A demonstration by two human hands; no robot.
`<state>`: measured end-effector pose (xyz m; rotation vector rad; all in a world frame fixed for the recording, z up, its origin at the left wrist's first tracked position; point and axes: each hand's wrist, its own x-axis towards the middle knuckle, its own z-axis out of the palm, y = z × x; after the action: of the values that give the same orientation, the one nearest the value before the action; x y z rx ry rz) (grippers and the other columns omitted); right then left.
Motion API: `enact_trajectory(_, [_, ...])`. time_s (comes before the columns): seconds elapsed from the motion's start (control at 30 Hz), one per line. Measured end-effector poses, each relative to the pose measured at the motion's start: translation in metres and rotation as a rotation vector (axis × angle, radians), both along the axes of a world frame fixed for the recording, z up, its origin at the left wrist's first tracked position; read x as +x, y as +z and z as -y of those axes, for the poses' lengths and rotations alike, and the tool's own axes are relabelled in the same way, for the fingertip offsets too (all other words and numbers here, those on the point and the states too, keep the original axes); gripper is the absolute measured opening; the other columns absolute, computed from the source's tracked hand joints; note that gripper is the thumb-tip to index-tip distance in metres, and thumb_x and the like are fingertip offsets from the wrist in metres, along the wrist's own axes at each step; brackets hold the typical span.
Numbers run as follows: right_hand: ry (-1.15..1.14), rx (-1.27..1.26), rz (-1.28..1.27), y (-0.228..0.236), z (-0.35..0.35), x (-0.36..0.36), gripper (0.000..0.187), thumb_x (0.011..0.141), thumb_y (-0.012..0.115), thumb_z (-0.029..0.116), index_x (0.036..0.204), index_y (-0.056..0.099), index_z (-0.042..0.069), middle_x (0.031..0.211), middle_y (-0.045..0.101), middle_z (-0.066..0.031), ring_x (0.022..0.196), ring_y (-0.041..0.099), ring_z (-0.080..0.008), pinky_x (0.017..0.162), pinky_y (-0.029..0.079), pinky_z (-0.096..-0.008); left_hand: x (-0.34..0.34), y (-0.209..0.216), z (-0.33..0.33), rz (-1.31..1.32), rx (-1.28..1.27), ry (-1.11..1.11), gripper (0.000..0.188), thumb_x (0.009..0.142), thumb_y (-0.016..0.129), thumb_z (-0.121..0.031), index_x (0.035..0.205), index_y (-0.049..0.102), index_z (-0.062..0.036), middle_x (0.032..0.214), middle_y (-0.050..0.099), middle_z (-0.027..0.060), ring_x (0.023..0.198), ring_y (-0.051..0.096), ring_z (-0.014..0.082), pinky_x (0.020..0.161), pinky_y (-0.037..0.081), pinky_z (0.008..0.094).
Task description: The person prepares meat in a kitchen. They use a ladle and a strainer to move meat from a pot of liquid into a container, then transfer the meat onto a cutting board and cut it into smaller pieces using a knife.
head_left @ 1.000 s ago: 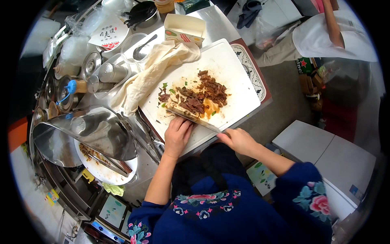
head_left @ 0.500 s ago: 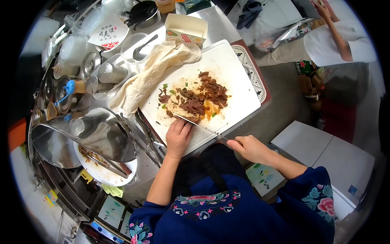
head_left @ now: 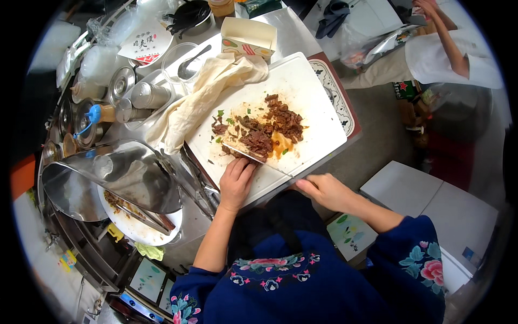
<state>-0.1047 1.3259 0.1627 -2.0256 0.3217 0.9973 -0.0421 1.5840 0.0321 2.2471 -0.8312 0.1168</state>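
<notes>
Chopped brown meat (head_left: 258, 141) lies in a heap on a white cutting board (head_left: 318, 129), with green bits and brown juice around it. My right hand (head_left: 326, 191) is closed round the handle of a knife (head_left: 272, 168). Its blade slants far left across the near side of the meat, just beyond my left fingers. My left hand (head_left: 236, 181) rests at the board's near edge, fingers bent and pressed together against the meat beside the blade. Part of the meat there is hidden under the fingers and blade.
A cream cloth (head_left: 202, 100) lies over the board's far left edge, beside a paper food box (head_left: 248, 38). Lidded jars (head_left: 148, 97) and a curved metal sheet (head_left: 113, 178) over a white plate (head_left: 143, 229) stand left. Another person (head_left: 440, 59) is at far right.
The knife and my right hand have shifted slightly left and away from me. My left hand stays nearly in place. The other person's arms have moved a little.
</notes>
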Motion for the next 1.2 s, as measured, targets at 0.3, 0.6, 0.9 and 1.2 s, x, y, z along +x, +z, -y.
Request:
enact_trajectory(0.3, [0.001, -0.168, 0.210, -0.062, -0.045, -0.023, 0.059, 0.101, 0.052, 0.051, 0.081, 0.062, -0.004, 0.073, 0.065, -0.0289, 0.077, 0.066, -0.0464, 0.071, 0.052, -0.0519, -0.008, -0.008, -0.006, 0.011, 0.031, 0.018, 0.032, 0.071, 0.076, -0.005, 0.102, 0.070, -0.0081, 0.110, 0.066, 0.0096, 0.104, 0.064, 0.0321, 0.084, 0.056, 0.0401])
enact_trajectory(0.6, [-0.060, -0.007, 0.161, -0.017, -0.030, 0.014, 0.063, 0.102, 0.051, 0.050, 0.074, 0.063, -0.005, 0.069, 0.063, -0.0283, 0.072, 0.065, -0.0448, 0.069, 0.051, -0.0494, 0.000, 0.005, -0.005, 0.031, 0.041, -0.022, 0.031, 0.074, 0.077, -0.009, 0.104, 0.069, -0.0071, 0.110, 0.065, 0.0104, 0.104, 0.064, 0.0326, 0.087, 0.055, 0.0422])
enact_trajectory(0.9, [-0.037, -0.036, 0.048, -0.001, -0.004, -0.012, 0.065, 0.103, 0.049, 0.051, 0.073, 0.061, -0.006, 0.069, 0.062, -0.0287, 0.069, 0.063, -0.0453, 0.067, 0.049, -0.0486, 0.013, 0.013, 0.007, 0.012, 0.016, -0.077, 0.025, 0.079, 0.076, -0.009, 0.102, 0.070, -0.0038, 0.108, 0.067, 0.0104, 0.106, 0.062, 0.0307, 0.090, 0.053, 0.0413])
enact_trajectory(1.2, [0.067, -0.182, 0.017, 0.014, -0.008, -0.004, 0.064, 0.102, 0.050, 0.052, 0.075, 0.063, -0.004, 0.069, 0.064, -0.0270, 0.072, 0.065, -0.0459, 0.070, 0.051, -0.0508, 0.013, 0.009, 0.005, -0.024, 0.025, -0.072, 0.024, 0.078, 0.076, -0.008, 0.101, 0.070, -0.0042, 0.105, 0.067, 0.0094, 0.104, 0.063, 0.0306, 0.087, 0.054, 0.0400])
